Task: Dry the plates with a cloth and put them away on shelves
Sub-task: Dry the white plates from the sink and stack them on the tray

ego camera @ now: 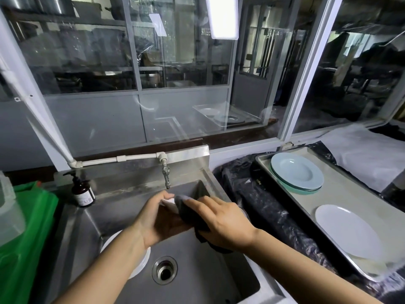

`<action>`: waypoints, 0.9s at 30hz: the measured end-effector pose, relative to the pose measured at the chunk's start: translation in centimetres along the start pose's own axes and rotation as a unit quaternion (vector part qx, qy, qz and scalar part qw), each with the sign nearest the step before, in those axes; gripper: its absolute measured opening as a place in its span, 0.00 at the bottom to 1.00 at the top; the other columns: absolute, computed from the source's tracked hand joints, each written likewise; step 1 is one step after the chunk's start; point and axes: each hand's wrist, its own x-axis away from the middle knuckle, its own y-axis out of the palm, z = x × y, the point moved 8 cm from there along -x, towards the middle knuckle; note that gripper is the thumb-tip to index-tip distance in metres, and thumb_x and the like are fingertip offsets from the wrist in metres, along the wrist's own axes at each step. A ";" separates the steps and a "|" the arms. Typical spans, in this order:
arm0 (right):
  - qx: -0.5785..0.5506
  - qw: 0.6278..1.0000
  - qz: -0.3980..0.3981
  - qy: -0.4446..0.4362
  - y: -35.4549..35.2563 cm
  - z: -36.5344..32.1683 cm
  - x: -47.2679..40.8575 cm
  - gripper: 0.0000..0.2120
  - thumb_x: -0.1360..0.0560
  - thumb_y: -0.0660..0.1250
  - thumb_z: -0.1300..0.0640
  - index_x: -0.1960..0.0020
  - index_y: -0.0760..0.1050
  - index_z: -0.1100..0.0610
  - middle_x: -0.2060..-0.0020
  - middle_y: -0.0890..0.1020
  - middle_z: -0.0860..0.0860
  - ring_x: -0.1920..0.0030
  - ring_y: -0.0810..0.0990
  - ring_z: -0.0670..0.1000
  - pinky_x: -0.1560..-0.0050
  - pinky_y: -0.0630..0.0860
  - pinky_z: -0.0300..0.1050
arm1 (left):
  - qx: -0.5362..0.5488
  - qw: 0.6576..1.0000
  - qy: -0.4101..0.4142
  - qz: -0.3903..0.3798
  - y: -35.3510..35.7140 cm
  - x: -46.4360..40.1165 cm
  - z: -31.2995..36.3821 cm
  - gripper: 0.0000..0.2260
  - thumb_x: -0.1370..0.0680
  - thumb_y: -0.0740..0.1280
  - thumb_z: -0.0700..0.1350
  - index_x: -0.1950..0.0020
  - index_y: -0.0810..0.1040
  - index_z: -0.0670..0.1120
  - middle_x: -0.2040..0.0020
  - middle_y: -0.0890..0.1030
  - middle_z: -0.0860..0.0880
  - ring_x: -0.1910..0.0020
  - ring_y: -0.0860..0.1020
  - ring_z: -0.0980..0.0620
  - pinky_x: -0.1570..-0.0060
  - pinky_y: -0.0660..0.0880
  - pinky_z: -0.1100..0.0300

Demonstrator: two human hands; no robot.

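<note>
Over the steel sink, my left hand holds a small white plate edge-on, mostly hidden by the hand and cloth. My right hand presses a dark grey cloth against that plate, fingers laid over the cloth. More white plates lie in the sink's left side under my left forearm. On the tray to the right sit a stack of pale blue-green deep plates and a flat white plate.
A tap hangs over the sink just beyond my hands. A brown pump bottle stands on the sink's left rim beside a green plastic bag. Black plastic sheeting covers the counter around the tray. Glass partitions rise behind.
</note>
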 end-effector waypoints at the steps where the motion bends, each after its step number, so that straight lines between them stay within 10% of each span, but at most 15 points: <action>1: -0.030 0.999 -0.006 0.034 0.1 0.8 0.2 0.32 0.30 0.68 0.49 0.29 0.63 0.52 0.46 0.80 0.51 0.51 0.81 0.55 0.62 0.80 0.52 | -0.013 1.000 0.014 0.014 -0.3 0.2 0.0 0.14 0.26 0.59 0.44 0.51 0.79 0.37 0.56 0.80 0.36 0.60 0.82 0.41 0.58 0.81 0.49; 5: -0.234 0.957 -0.070 0.160 1.4 4.0 1.4 0.26 0.30 0.66 0.51 0.34 0.70 0.55 0.41 0.79 0.51 0.41 0.76 0.51 0.41 0.73 0.50 | -0.032 0.998 0.050 0.033 -0.6 0.7 0.1 0.17 0.32 0.60 0.35 0.45 0.75 0.31 0.51 0.81 0.33 0.55 0.82 0.37 0.60 0.82 0.49; 9: -0.309 0.929 -0.121 0.163 2.6 3.5 1.4 0.30 0.31 0.59 0.56 0.28 0.68 0.59 0.28 0.70 0.54 0.28 0.62 0.44 0.32 0.53 0.26 | -0.041 0.996 0.082 0.004 -0.1 1.2 0.1 0.26 0.39 0.61 0.33 0.41 0.76 0.32 0.46 0.81 0.33 0.50 0.82 0.36 0.57 0.82 0.46; 18: -0.316 0.934 -0.128 0.109 3.7 2.4 -2.8 0.31 0.26 0.53 0.49 0.23 0.61 0.54 0.23 0.58 0.49 0.22 0.49 0.46 0.25 0.42 0.37 | -0.120 0.989 0.056 -0.059 1.3 2.4 -0.4 0.19 0.37 0.63 0.29 0.47 0.79 0.29 0.47 0.78 0.29 0.51 0.79 0.34 0.52 0.79 0.40; 24: -0.167 0.950 -0.150 0.217 4.6 5.9 -3.7 0.37 0.32 0.47 0.38 0.23 0.49 0.37 0.22 0.47 0.37 0.22 0.41 0.45 0.28 0.34 0.69 | -0.120 0.989 0.058 -0.065 1.8 2.6 -1.5 0.22 0.37 0.62 0.28 0.43 0.78 0.32 0.46 0.79 0.29 0.49 0.80 0.30 0.54 0.79 0.35; 27: -0.175 0.925 -0.141 0.306 5.4 8.6 -2.0 0.33 0.26 0.54 0.40 0.24 0.48 0.33 0.22 0.45 0.38 0.22 0.40 0.48 0.28 0.39 0.69 | -0.108 0.991 0.056 -0.060 1.6 2.6 -1.8 0.19 0.38 0.63 0.28 0.48 0.79 0.32 0.49 0.80 0.30 0.54 0.81 0.34 0.59 0.80 0.40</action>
